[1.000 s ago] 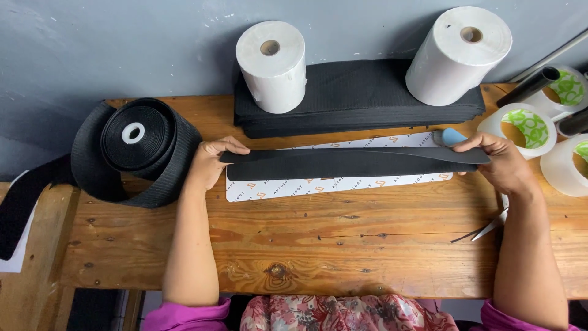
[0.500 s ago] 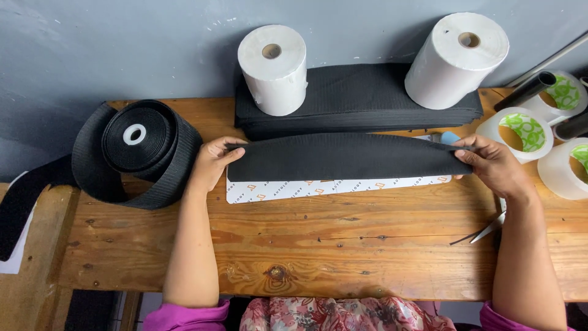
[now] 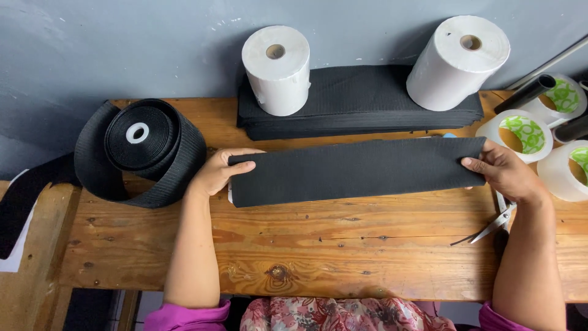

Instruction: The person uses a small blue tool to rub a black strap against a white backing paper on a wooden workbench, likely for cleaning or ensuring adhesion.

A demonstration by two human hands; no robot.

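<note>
A wide rectangular piece of black ribbed elastic fabric (image 3: 358, 170) lies stretched flat across the middle of the worn wooden tabletop (image 3: 318, 257). The left hand (image 3: 217, 171) has its grip closed on the piece's left end, thumb on top and fingers curled beneath the edge. The right hand (image 3: 505, 171) pinches the right end, fingertips (image 3: 471, 163) pressed on the upper face of the fabric.

Far of the piece, against the grey wall (image 3: 122, 43), sits a flat stack of cut black fabric pieces (image 3: 361, 104). Two white paper rolls stand on it: the smaller white roll (image 3: 277, 70) at its left end, the larger white roll (image 3: 458, 61) at its right end.

At left, a large loosely wound coil of black elastic band (image 3: 144, 150) rests on the tabletop, just beside the left hand; its loose tail (image 3: 30, 196) trails off the left edge.

At right, several rolls of clear adhesive tape with green-and-white cores (image 3: 520, 132) lie near the right hand. A pair of metal scissors (image 3: 493, 224) lies just near of that hand, partly hidden by the wrist.
</note>
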